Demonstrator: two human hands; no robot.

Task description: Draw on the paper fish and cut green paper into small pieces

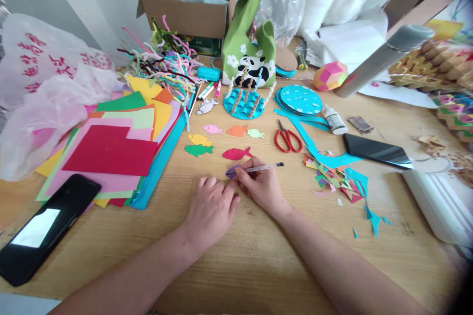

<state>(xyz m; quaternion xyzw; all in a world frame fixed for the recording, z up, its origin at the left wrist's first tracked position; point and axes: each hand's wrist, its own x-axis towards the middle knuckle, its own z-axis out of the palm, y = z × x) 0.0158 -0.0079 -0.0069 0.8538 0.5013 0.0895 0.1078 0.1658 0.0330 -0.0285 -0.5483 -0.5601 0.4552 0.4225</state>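
Observation:
My right hand (pixel 258 182) is closed around a slim pen (pixel 264 167), its tip over a small purple paper piece (pixel 232 172) on the wooden table. Beside it my left hand (pixel 214 204) lies on the table with its fingers spread, the fingertips near the purple piece. Just beyond are paper fish: a red one (pixel 237 153), a green one (pixel 199 149), a yellow one (pixel 199 140), a pink one (pixel 213 129), an orange one (pixel 237 131) and a pale green one (pixel 255 133). Drawn lines show on several.
Red-handled scissors (pixel 288 139) lie right of the fish. Paper scraps (pixel 342 177), a glue bottle (pixel 334 120) and a dark phone (pixel 377 151) are further right. Coloured sheets (pixel 107 150) and another phone (pixel 48 229) are at left. A green panda bag (pixel 249 54) stands behind.

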